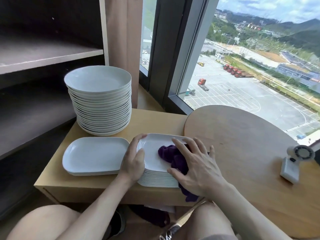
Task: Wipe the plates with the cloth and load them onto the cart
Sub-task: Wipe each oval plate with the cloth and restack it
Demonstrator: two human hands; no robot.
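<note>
On the bench [155, 122], left hand [134, 158] gripping left edge of top plate [152, 149], right hand [199, 163] spread on purple cloth [171, 155]

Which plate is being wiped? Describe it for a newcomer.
On the low wooden table by the window, before the tall round stack, sit two piles of rectangular plates. Take the top plate of the right, higher pile, the only one with the purple cloth on it.

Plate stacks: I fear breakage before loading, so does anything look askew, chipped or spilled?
No chips or spills show. The tall round stack has slightly uneven rims. The rectangular stack, gripped by the left hand and under the right hand, sits at the low table's front edge, purple cloth hanging off it.
</note>
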